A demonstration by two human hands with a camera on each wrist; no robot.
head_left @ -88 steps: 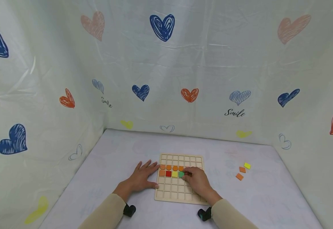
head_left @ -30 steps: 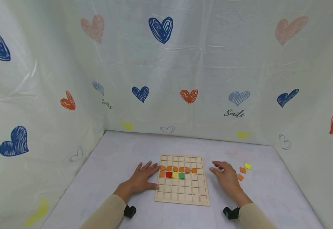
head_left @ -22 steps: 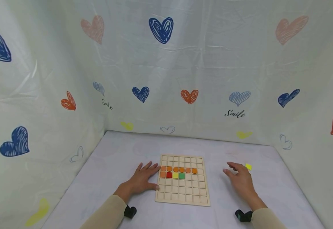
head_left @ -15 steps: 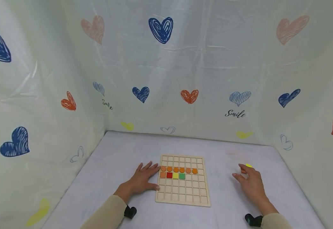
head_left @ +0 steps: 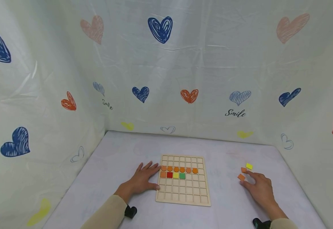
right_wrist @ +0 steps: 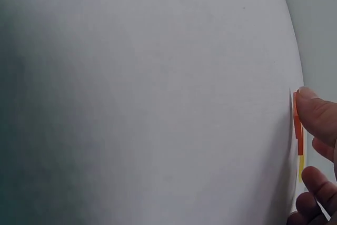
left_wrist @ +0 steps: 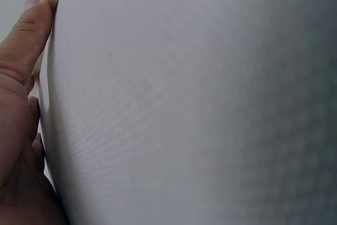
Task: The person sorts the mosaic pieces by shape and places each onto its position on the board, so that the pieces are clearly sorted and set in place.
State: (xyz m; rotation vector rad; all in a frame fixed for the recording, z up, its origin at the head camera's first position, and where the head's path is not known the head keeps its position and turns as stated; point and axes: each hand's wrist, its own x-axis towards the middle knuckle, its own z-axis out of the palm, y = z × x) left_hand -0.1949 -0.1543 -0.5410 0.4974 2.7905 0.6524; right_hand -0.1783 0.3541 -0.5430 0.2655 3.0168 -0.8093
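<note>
A wooden grid board [head_left: 183, 192] lies on the table. Several orange discs [head_left: 182, 170] line one of its rows. In the row below sit an orange, a red [head_left: 169, 175], a yellow and a green square tile [head_left: 182, 176]. My left hand [head_left: 139, 178] spreads its fingers at the board's left edge, with the thumb [left_wrist: 26, 40] against the side. On the right, my right hand [head_left: 259, 187] has its thumb at the near edge of an orange square tile [head_left: 241, 177]. Its index fingertip is at a second orange tile [head_left: 244, 170].
A yellow square tile [head_left: 249, 166] lies just beyond the orange ones. The table [head_left: 132, 146] is covered in pale cloth. White curtains [head_left: 206, 63] printed with hearts enclose its back and sides. A dark wrist mount [head_left: 130, 211] sits below my left hand.
My right hand has left the board and moved right to the loose orange tiles. The disc row is longer by two than in the oldest frame. My left hand stays in place.
</note>
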